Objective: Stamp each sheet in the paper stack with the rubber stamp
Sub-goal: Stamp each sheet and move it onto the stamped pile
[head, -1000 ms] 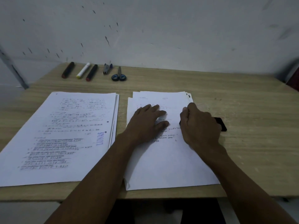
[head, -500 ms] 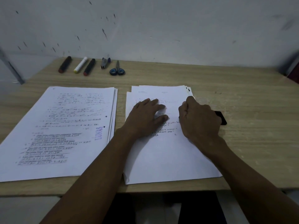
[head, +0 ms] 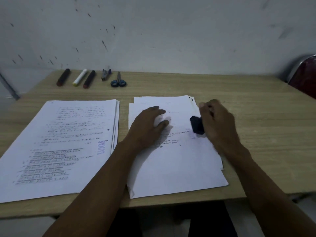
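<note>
Two paper stacks lie on the wooden table. The left stack (head: 68, 142) shows a top sheet with writing and a purple "LUNAS" stamp mark near its right edge. On the right stack (head: 179, 165), my left hand (head: 150, 127) rests flat, fingers spread, pressing the top sheet. My right hand (head: 218, 124) grips the black rubber stamp (head: 197, 124), tilted just above the sheet's right side. A faint purple mark (head: 192, 134) shows on the paper below the stamp.
Along the table's far edge lie two dark markers (head: 63, 77), a white marker with a yellow end (head: 80, 79), a small stapler-like tool (head: 106, 74) and blue-handled scissors (head: 118, 81). A red chair (head: 304, 72) stands at the right. The wall is close behind.
My right hand has lifted and shifted slightly right, tilting the black stamp up off the sheet, leaving a faint mark. My left hand stays on the paper.
</note>
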Available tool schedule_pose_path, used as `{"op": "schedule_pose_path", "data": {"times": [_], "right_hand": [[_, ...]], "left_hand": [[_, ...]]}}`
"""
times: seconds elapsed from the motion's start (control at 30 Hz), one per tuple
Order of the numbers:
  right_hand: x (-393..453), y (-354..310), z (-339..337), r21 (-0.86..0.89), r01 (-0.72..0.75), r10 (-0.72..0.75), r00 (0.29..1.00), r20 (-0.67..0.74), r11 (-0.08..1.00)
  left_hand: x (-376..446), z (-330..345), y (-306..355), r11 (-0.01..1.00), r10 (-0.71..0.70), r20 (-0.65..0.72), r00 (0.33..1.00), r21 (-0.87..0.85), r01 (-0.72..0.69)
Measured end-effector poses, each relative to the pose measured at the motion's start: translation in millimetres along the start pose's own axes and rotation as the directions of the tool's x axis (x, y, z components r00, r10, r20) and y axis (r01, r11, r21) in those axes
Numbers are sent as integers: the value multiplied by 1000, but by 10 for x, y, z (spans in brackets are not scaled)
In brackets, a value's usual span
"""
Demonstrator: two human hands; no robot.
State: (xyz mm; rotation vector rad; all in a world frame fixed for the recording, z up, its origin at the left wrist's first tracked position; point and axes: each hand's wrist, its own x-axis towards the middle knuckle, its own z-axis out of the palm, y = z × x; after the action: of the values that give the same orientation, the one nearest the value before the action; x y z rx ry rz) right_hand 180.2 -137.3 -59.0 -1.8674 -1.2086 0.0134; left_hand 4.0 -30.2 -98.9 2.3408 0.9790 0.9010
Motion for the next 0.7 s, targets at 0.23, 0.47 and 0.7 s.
{"op": "schedule_pose_path", "data": {"times": [0.23, 0.47, 0.7], "right_hand": [[199, 293, -387, -30, -138, 132, 978, -162, 990], [173, 399, -390, -146, -117, 89, 978, -189, 982], [194, 417, -361, -257, -183, 137, 973, -186, 949]], "left_hand": [[32, -145, -23, 990, -121, -388, 914, 25, 141], [-45, -243, -7, 796, -447, -313, 838, 289, 533], [-51, -259, 0, 738, -537, -265, 801, 312, 598]]}}
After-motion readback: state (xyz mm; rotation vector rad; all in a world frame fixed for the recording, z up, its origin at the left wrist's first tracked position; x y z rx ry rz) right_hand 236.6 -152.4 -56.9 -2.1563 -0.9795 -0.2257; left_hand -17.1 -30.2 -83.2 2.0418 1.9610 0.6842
